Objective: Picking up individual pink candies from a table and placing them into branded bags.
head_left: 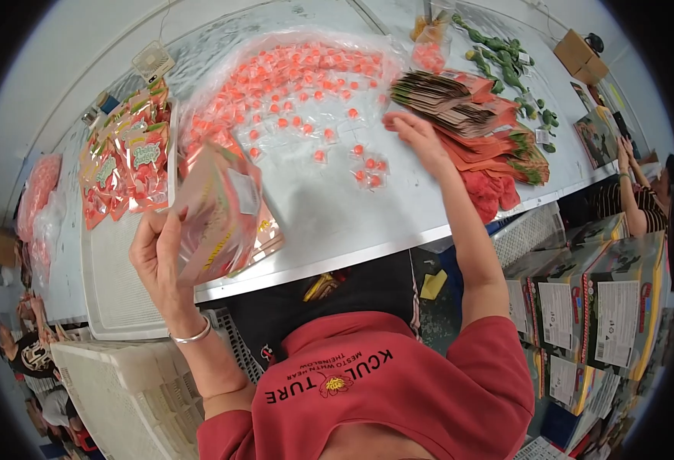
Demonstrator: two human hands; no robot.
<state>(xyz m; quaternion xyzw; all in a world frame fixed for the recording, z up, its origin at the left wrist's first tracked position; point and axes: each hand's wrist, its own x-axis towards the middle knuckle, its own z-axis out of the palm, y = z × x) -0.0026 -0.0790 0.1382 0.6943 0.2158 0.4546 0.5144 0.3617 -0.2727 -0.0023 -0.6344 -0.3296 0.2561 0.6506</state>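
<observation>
Pink-orange and glossy, a printed pouch [218, 211] stands raised above the near edge of the tabletop [337, 222], pinched along its lower side by the left hand [159, 257], whose fingers are curled shut around it. A second pouch seems to lie just beneath it on the tabletop. The right hand [421, 138] reaches across, fingers bent down onto the near end of a fanned stack of flat empty pouches [467, 123]; whether it has closed on one cannot be told.

Between the two hands lies a wide spread of small wrapped orange candies [298, 92] on clear plastic sheeting, a few strays nearest the right hand. That heap is large, so much of the filling looks to be left. To the left, a white tray [118, 284] carries a row of filled pouches [126, 165] at its far end, with most of its surface bare: I judge the work to be at an early to middle stage. Green toy figures [505, 65] sit beyond the stack, and printed cartons [597, 307] stand below the tabletop's right end.
</observation>
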